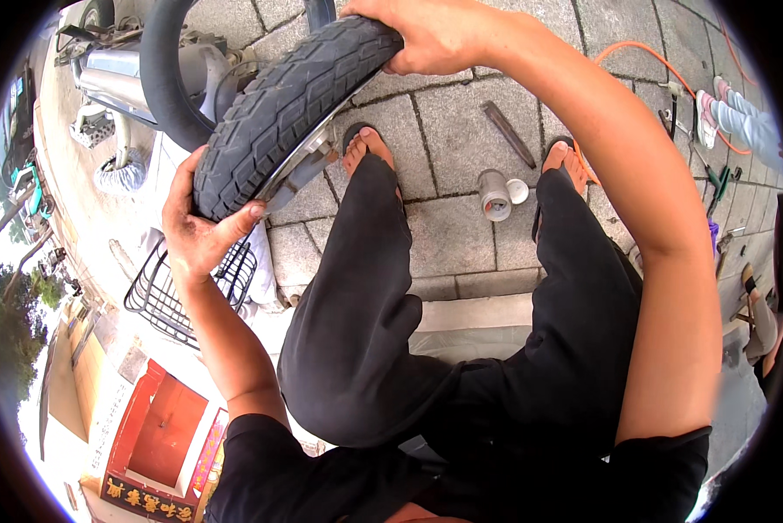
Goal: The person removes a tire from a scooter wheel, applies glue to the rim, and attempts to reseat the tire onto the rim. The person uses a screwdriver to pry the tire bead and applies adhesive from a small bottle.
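Note:
A small black wheel with a chunky treaded tyre (291, 105) is held up, tilted, in front of my legs. My left hand (201, 222) grips its lower left end, thumb on the sidewall and fingers round the tread. At the upper right end my right hand (422, 35) is clasped over the tyre, its fingertips partly hidden. Part of the metal rim and hub (309, 157) shows on the underside. Behind the wheel, a smooth black rubber ring (160, 78), like a bare tyre or tube, stands by a scooter.
On the paving lie a long dark metal bar (507, 132) and an open can (494, 196) beside its pale lid (518, 191). A wire basket (178, 296) is at left, below scooter parts (117, 78). An orange hose (644, 50) curves at right, near another person's legs (749, 122) and green-handled tools (718, 183).

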{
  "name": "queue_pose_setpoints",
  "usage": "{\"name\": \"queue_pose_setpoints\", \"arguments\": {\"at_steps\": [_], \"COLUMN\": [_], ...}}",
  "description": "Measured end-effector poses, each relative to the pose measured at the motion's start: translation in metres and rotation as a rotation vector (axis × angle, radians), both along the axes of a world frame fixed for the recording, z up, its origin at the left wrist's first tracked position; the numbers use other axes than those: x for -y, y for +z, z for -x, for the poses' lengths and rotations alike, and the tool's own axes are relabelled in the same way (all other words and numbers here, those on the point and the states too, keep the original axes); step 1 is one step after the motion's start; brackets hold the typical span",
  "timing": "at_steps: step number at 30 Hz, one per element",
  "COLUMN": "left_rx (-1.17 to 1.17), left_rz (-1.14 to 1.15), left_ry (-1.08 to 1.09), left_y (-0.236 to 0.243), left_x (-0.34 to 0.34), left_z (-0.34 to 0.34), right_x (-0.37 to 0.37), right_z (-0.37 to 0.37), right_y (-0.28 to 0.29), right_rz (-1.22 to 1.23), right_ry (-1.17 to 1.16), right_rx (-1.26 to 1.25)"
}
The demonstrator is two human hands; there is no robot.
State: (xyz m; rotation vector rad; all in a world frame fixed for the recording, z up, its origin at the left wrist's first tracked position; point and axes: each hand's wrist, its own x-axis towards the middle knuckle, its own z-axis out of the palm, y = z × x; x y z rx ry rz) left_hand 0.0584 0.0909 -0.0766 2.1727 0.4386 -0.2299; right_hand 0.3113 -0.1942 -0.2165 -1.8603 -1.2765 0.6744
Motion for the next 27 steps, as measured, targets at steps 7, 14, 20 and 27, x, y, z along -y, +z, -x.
{"name": "queue_pose_setpoints", "arguments": {"at_steps": [7, 14, 20, 27], "left_rx": [0.047, 0.112, 0.211, 0.275], "left_rz": [-0.018, -0.305, -0.262, -0.199], "left_ry": [-0.052, -0.182, -0.213, -0.035], "left_y": [-0.001, 0.009, -0.002, -0.023], "left_x": [0.000, 0.008, -0.007, -0.013], "left_z": [0.002, -0.001, 0.015, 0.046], "right_x": [0.002, 0.003, -0.005, -0.013], "right_z": [0.014, 0.016, 0.015, 0.014], "right_y": [-0.011, -0.002, 0.020, 0.049], "right_rz": [-0.014, -0.006, 0.049, 0.024], "right_ry": [-0.116, -0.086, -0.015, 0.079], "right_rx": [0.136, 0.125, 0.202, 0.282]}}
